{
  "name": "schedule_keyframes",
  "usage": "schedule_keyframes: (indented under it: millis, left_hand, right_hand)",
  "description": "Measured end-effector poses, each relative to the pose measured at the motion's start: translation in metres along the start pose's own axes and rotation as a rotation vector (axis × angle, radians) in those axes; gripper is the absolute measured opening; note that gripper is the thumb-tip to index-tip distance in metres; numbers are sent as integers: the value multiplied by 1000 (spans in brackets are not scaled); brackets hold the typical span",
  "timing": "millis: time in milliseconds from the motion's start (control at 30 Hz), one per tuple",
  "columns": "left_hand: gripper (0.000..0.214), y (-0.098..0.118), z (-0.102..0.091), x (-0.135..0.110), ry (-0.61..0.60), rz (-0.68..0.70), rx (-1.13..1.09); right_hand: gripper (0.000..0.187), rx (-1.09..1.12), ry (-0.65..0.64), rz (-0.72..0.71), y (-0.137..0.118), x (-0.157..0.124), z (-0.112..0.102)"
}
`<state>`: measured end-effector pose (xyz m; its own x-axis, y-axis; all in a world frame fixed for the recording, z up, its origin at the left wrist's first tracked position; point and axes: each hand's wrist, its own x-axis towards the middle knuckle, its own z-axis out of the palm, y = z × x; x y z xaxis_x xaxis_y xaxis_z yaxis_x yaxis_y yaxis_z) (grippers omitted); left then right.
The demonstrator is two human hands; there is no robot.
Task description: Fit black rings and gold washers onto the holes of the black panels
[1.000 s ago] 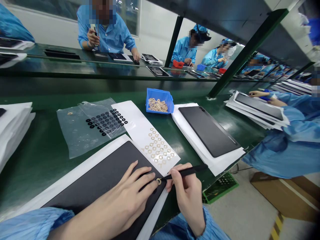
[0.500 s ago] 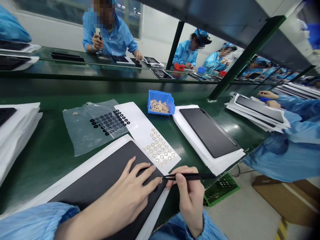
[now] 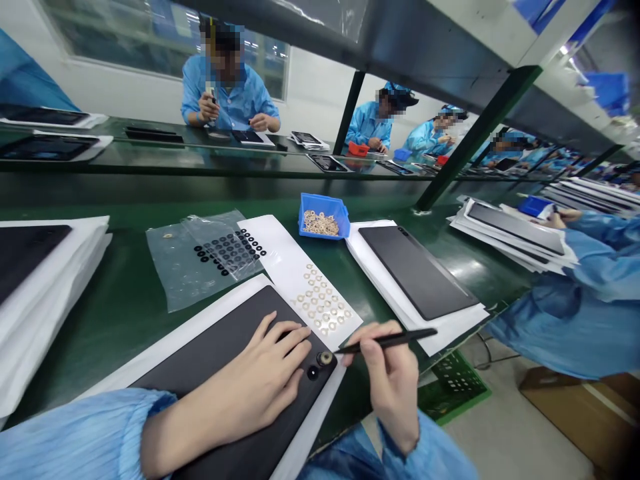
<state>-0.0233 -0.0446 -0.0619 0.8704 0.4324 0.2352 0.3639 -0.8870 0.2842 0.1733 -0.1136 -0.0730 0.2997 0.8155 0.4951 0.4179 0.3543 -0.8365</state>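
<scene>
My left hand (image 3: pixel 265 373) lies flat, fingers stretched, on a dark tablet back panel (image 3: pixel 195 357) resting on white sheets. At the panel's right corner, a pale ring (image 3: pixel 325 359) sits around one of its round camera openings; a second dark round opening (image 3: pixel 313 373) lies beside it. Black tweezers (image 3: pixel 405 337) are gripped in my right hand (image 3: pixel 393 367), their tips close to the ringed opening. Beyond the corner, a white sheet (image 3: pixel 280 240) bears rows of pale rings (image 3: pixel 325 310) and some black rings (image 3: pixel 253 243).
A clear plastic bag (image 3: pixel 183 283) overlaps the sheet. A blue bin (image 3: pixel 323 233) holds many small rings. Another panel (image 3: pixel 420 273) rests on white sheets to the right, and more stacks (image 3: pixel 60 300) stand left. Co-workers (image 3: pixel 230 93) sit across the bench; a green post (image 3: pixel 475 143) rises beyond.
My left fingers have drawn back from the panel's corner, uncovering the pale ring and the dark opening. The tweezers have swung, their rear end now raised, with tips slightly off the ring. The view has shifted.
</scene>
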Motion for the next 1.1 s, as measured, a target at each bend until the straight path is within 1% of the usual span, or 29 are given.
schedule_keyframes:
  millis: [33,100,133,200,267,300,333,367,433,500,533,600,667,733,800,867,933,1000,1100]
  left_hand:
    - [31,0,-1,0,3,1,6]
    - [31,-3,-4,-1,7,-1,21]
    - [30,-5,-8,-2,14,-19,33]
    - [29,-18,-18,-6,40,-105,70]
    - [28,-42,-34,-15,84,-257,123]
    - [29,-59,-44,-21,109,-356,155]
    - [30,-77,-55,-28,139,-463,187]
    - [32,-97,-65,-36,175,-587,220]
    - [36,-132,-82,-51,187,-826,237]
    - [43,-154,-91,-62,144,-995,182]
    - [48,-160,-92,-65,122,-1045,135]
    - [56,-161,-88,-65,107,-1094,24]
    - [56,-156,-81,-58,143,-1114,-82]
    - [49,-151,-74,-50,197,-1138,-180]
    - [38,-149,-69,-43,254,-1162,-293]
    - [25,-148,-67,-39,320,-1171,-440]
    - [17,-147,-66,-38,391,-1148,-612]
    - [21,-147,-66,-38,451,-1107,-777]
    - [26,-151,-67,-34,490,-1081,-956]
  right_hand:
    - [11,-19,-11,-24,-4,16,-2]
    - [13,-93,-18,-92,-8,59,-2]
    - [13,-92,-7,-111,-8,84,1]
    - [16,-23,2,-143,-1,137,12]
    - [13,7,40,-160,15,184,27]
    - [10,-46,63,-143,25,202,35]
    - [8,-69,51,-120,34,218,41]
    - [8,-91,35,-98,43,229,46]
    - [11,-128,-9,-61,53,243,52]
    - [10,-160,-57,-57,52,247,54]
    - [10,-175,-90,-67,47,246,56]
    - [19,-197,-180,-102,33,240,67]
    - [25,-206,-295,-146,18,228,87]
    - [21,-201,-411,-195,10,211,115]
    - [22,-186,-513,-239,8,192,144]
    - [24,-163,-588,-270,11,178,170]
    - [20,-138,-626,-283,15,170,191]
    - [14,-113,-630,-277,19,167,207]
    - [11,-81,-621,-252,24,165,221]
